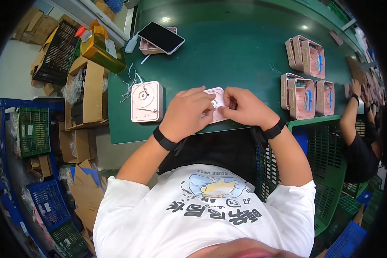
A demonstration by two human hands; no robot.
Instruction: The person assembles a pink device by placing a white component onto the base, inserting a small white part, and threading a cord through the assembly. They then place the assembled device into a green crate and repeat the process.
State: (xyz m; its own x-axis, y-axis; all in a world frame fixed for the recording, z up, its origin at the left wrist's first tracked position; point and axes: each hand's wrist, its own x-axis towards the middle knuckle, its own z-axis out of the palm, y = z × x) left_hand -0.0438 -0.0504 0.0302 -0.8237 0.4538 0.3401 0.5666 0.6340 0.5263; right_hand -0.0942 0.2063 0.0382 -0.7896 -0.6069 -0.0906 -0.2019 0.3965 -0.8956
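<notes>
Head view: left hand (188,108) and right hand (249,106), both bent-fingered on pink panel (219,95), grip not discernible; pink case (146,102) lies left of left hand.

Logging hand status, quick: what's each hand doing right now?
Left hand: fingers curled over the left of the pink turntable-shaped piece; firm grip cannot be told.
Right hand: fingers curled at its right edge; firm grip cannot be told.

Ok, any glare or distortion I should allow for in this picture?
Head view: small glare spots far along the green table; same view, bending grows toward the black rim; head view again, left hand and right hand look fairly sharp.
</notes>
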